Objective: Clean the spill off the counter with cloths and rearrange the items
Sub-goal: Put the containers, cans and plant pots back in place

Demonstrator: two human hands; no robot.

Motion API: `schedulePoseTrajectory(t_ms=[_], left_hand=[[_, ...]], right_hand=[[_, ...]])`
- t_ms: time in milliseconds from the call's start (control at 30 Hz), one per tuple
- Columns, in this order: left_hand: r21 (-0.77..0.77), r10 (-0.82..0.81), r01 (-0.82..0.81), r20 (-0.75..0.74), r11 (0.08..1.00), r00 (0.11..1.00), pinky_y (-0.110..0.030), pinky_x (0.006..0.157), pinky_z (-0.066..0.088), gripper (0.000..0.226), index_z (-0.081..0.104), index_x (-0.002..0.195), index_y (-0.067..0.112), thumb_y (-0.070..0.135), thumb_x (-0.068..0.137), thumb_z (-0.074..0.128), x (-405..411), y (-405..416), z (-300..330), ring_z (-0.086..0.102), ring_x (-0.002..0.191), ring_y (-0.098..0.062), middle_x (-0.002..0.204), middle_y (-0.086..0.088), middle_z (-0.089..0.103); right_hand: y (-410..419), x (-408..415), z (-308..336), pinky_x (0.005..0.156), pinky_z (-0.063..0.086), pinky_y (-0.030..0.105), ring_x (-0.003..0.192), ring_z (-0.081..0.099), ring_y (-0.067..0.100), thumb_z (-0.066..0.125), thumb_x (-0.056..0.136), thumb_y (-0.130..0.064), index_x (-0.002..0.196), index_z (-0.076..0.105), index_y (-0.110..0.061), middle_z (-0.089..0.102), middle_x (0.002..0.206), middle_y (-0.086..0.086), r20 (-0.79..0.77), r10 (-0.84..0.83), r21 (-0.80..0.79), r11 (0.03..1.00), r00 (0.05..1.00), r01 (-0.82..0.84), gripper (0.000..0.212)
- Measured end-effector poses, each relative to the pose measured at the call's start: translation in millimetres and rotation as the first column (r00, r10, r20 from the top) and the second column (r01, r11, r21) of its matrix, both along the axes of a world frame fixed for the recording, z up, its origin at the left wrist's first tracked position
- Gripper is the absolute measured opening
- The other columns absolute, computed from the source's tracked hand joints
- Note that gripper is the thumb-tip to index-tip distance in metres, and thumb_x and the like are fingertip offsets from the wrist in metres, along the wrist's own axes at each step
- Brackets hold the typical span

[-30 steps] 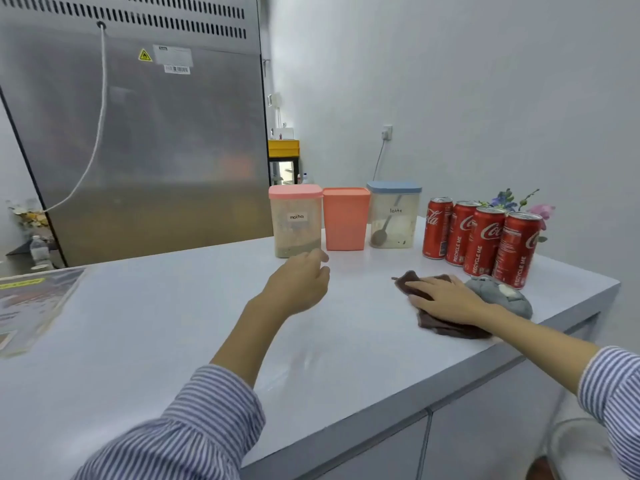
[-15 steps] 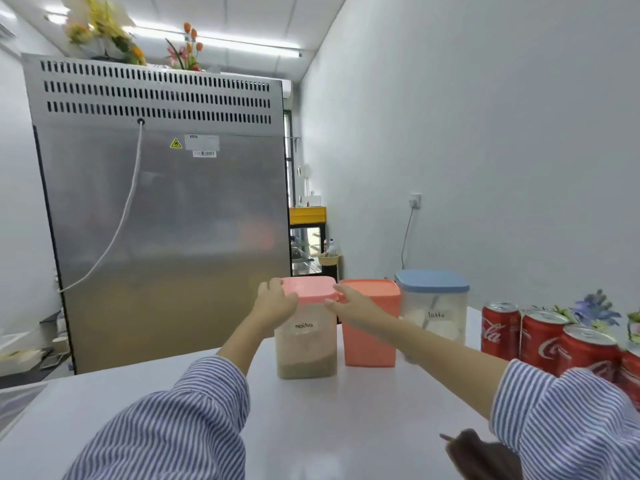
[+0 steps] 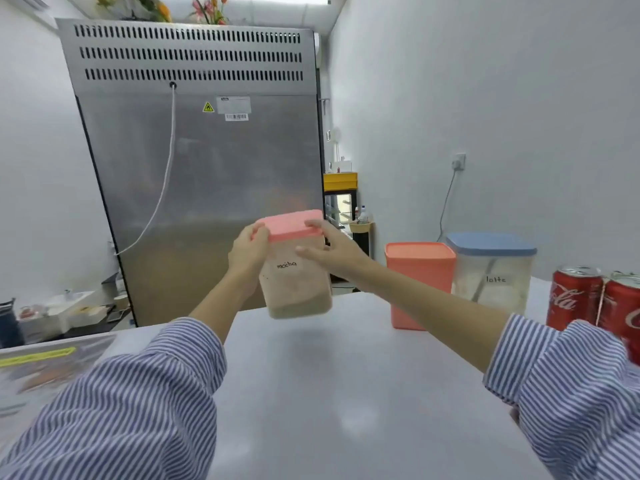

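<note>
Pink-lidded jar (image 3: 294,268) marked "mocha", half a second ago standing on the counter (image 3: 346,393) beside the orange tub (image 3: 420,284), now lifted clear and tilted above it. Points, probably, to the rearranging step being under way, or to clearing ground for more wiping. No cloth in view now.

Left hand (image 3: 247,252) wrapped round the jar's left side, fingers curled at the lid edge. Right hand (image 3: 329,249) pressed to the right side, fingers (image 3: 313,224) hooked over the lid rim, thumb across the front. Blue-lidded "latte" tub (image 3: 491,271) and cans (image 3: 575,296) untouched, well right.
</note>
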State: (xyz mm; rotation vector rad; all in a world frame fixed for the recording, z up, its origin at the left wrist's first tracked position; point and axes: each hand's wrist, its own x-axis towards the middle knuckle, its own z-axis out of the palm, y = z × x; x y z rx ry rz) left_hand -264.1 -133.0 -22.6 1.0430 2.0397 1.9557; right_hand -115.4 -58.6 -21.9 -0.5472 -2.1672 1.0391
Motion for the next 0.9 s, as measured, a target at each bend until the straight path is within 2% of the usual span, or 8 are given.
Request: schedulePoseTrajectory(t_ms=[133, 200, 300, 367, 567, 767, 867, 900], left_hand=[[-0.011, 0.072, -0.073, -0.034, 0.997, 0.997, -0.047, 0.100, 0.043, 0.043, 0.061, 0.109, 0.030, 0.045, 0.073, 0.043, -41.6, -65.7, 19.2, 0.056, 0.112, -0.026, 0.116, -0.001, 0.063], [-0.040, 0.112, -0.115, -0.065, 0.993, 0.992, -0.044, 0.098, 0.045, 0.033, 0.061, 0.103, 0.029, 0.045, 0.078, 0.046, -59.8, -100.4, 18.2, 0.058, 0.108, -0.026, 0.110, -0.001, 0.064], [-0.080, 0.178, -0.186, -0.099, 0.979, 0.979, -0.035, 0.088, 0.046, 0.029, 0.063, 0.107, 0.021, 0.038, 0.088, 0.048, -91.7, -148.5, 6.0, 0.058, 0.102, -0.021, 0.108, -0.001, 0.064], [-0.118, 0.196, -0.210, -0.120, 0.971, 0.973, -0.034, 0.086, 0.048, 0.035, 0.065, 0.107, 0.022, 0.045, 0.084, 0.053, -111.9, -173.3, -5.6, 0.059, 0.100, -0.019, 0.110, -0.001, 0.065], [-0.204, 0.146, -0.172, -0.138, 0.964, 0.980, -0.022, 0.061, 0.042, 0.047, 0.057, 0.113, 0.023, 0.051, 0.077, 0.067, -154.8, -209.9, -30.5, 0.056, 0.092, -0.013, 0.107, 0.003, 0.057], [-0.258, 0.076, -0.090, -0.063, 0.962, 0.995, -0.027, 0.076, 0.046, 0.045, 0.055, 0.105, 0.025, 0.048, 0.072, 0.073, -185.7, -198.8, -32.8, 0.055, 0.103, -0.019, 0.116, -0.003, 0.053], [-0.207, 0.127, -0.138, -0.063, 0.969, 0.990, -0.028, 0.074, 0.045, 0.037, 0.057, 0.102, 0.024, 0.044, 0.073, 0.068, -190.5, -191.3, -33.1, 0.054, 0.102, -0.019, 0.116, -0.004, 0.055], [-0.222, 0.170, -0.193, -0.117, 0.956, 0.978, -0.031, 0.079, 0.045, 0.038, 0.057, 0.101, 0.025, 0.048, 0.072, 0.063, -190.6, -189.4, -34.0, 0.052, 0.105, -0.021, 0.118, -0.006, 0.055]], right_hand=[[-51.2, -48.1, 20.0, 0.089, 0.046, 0.028, 0.115, 0.050, 0.017, 0.063, 0.085, -0.037, 0.138, 0.037, -0.030, 0.050, 0.129, -0.001, -0.022, 0.046, 0.062, 0.997, 0.999, -0.044, 0.060], [-75.6, -71.5, 15.8, 0.086, 0.044, 0.026, 0.113, 0.051, 0.016, 0.063, 0.084, -0.036, 0.137, 0.036, -0.032, 0.052, 0.128, 0.000, 0.006, 0.089, 0.054, 0.995, 0.996, -0.089, 0.059], [-115.3, -109.9, -0.3, 0.082, 0.043, 0.025, 0.108, 0.054, 0.017, 0.064, 0.084, -0.034, 0.142, 0.027, -0.035, 0.055, 0.124, 0.002, 0.065, 0.182, 0.004, 0.983, 0.981, -0.183, 0.069], [-136.5, -133.8, -13.4, 0.078, 0.044, 0.025, 0.105, 0.055, 0.018, 0.064, 0.085, -0.031, 0.144, 0.023, -0.035, 0.054, 0.124, 0.003, 0.070, 0.222, -0.042, 0.975, 0.973, -0.219, 0.072], [-171.8, -193.3, -45.5, 0.077, 0.041, 0.023, 0.102, 0.051, 0.017, 0.061, 0.086, -0.023, 0.141, 0.027, -0.029, 0.051, 0.128, 0.005, 0.023, 0.194, -0.070, 0.979, 0.981, -0.192, 0.065], [-176.7, -223.8, -68.2, 0.090, 0.045, 0.031, 0.117, 0.047, 0.022, 0.055, 0.085, -0.009, 0.141, 0.024, -0.026, 0.035, 0.139, 0.002, -0.014, 0.120, -0.015, 0.993, 0.993, -0.121, 0.067], [-173.3, -232.9, -63.9, 0.097, 0.046, 0.038, 0.120, 0.046, 0.023, 0.055, 0.085, -0.010, 0.142, 0.022, -0.030, 0.035, 0.141, 0.002, 0.015, 0.149, -0.051, 0.988, 0.989, -0.148, 0.069], [-170.7, -233.1, -61.2, 0.100, 0.044, 0.039, 0.122, 0.045, 0.024, 0.056, 0.085, -0.012, 0.144, 0.021, -0.031, 0.035, 0.142, 0.001, 0.044, 0.157, -0.049, 0.987, 0.987, -0.155, 0.071]])
